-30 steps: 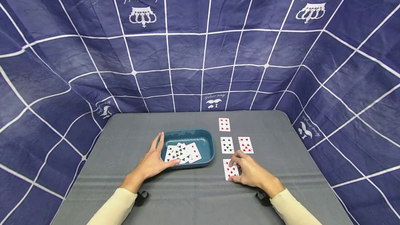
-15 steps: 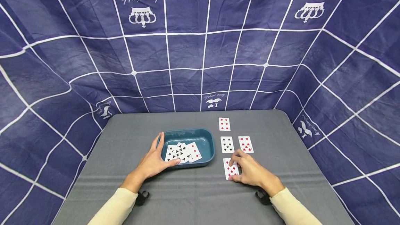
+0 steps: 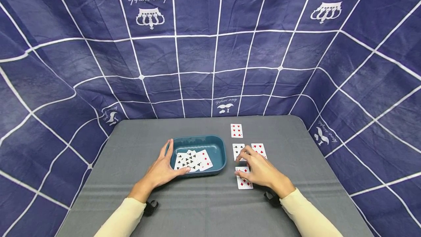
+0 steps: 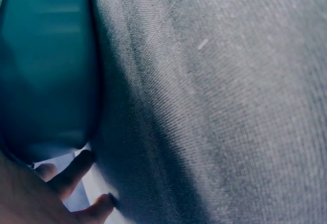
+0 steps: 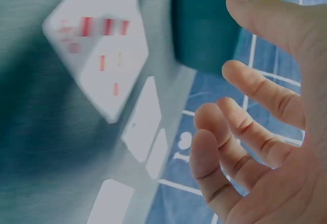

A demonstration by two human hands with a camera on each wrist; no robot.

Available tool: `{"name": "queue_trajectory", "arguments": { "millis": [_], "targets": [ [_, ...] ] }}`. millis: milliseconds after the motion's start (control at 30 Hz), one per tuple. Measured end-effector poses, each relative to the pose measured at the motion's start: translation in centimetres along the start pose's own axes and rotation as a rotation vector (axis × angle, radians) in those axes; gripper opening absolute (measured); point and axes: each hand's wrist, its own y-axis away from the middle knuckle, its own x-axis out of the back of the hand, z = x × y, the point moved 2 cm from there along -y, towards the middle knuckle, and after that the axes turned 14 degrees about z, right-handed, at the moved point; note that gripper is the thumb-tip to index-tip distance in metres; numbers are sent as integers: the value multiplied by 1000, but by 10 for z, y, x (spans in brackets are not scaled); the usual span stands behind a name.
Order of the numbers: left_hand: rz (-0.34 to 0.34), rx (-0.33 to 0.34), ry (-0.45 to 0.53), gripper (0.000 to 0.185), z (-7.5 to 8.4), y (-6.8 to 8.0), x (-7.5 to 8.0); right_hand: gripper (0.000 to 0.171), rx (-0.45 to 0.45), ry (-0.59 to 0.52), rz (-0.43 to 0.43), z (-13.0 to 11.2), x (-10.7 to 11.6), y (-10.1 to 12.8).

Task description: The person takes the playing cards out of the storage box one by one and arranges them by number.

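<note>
My left hand (image 3: pixel 159 171) holds the left end of a dark teal tray (image 3: pixel 218 156), its thumb over the near rim and its fingers along the left side. Inside the tray lie several overlapping playing cards (image 3: pixel 204 159), clubs and a diamonds card among them. To the right, my right hand (image 3: pixel 261 167) hovers with spread fingers over a diamonds card (image 3: pixel 245 184) on the table. Its fingertips overlap a spades card (image 3: pixel 237 148) in the head view. The right wrist view shows nothing between thumb and fingers, with the diamonds card (image 5: pixel 102 45) blurred beside them.
Two hearts cards lie face up: a nearer hearts card (image 3: pixel 259 148), partly hidden by the right hand, and a six of hearts (image 3: pixel 236 130) farther back. Grey cloth (image 3: pixel 204 207) covers the table. A blue checked curtain (image 3: pixel 197 57) encloses its back and sides.
My right hand has lifted off the diamonds card and shifted forward and slightly left, now overlapping the spades card. The left hand and tray have stayed in place.
</note>
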Motion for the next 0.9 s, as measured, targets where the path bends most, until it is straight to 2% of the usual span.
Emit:
{"name": "queue_trajectory", "arguments": {
  "millis": [133,333,433,667,900],
  "targets": [
    [-11,3,0,150,1,0,1,40,25,21,-1,-11,3,-19],
    [-28,-7,15,153,2,-1,4,40,118,-34,-38,-29,0,-52],
    [-39,-12,13,154,1,-1,6,41,157,-45,-77,-37,-6,-70],
    [-69,-7,31,161,1,1,7,43,168,-19,-205,-53,-22,-107],
    [-66,-6,40,160,0,-1,7,50,228,-18,-334,-69,-46,-139]
  ]
}}
